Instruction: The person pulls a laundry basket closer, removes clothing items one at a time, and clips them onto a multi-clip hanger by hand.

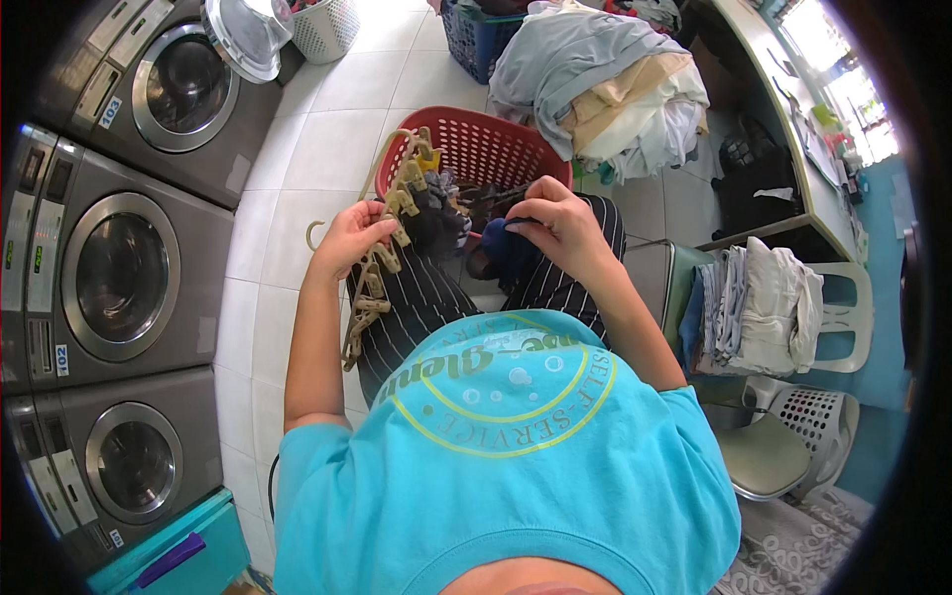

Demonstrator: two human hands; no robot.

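My left hand point(355, 236) grips the frame of a beige plastic clip hanger point(375, 275), which stands on edge over my left thigh with its hook pointing left. Dark small garments point(437, 216) hang by its clips at the upper part. Between the thumb and fingers of my right hand point(554, 223) is the edge of a dark blue cloth item point(502, 242), which hangs down between my knees. In front of my knees a red perforated laundry basket point(476, 134) holds dark small items at its bottom.
A big heap of sheets point(602, 82) stands beyond the basket, beside a blue basket point(476, 37). Front-loading machines point(123, 275) line the left. On the right are folded clothes point(766, 305) by a white plastic chair point(851, 320), and a desk point(803, 141).
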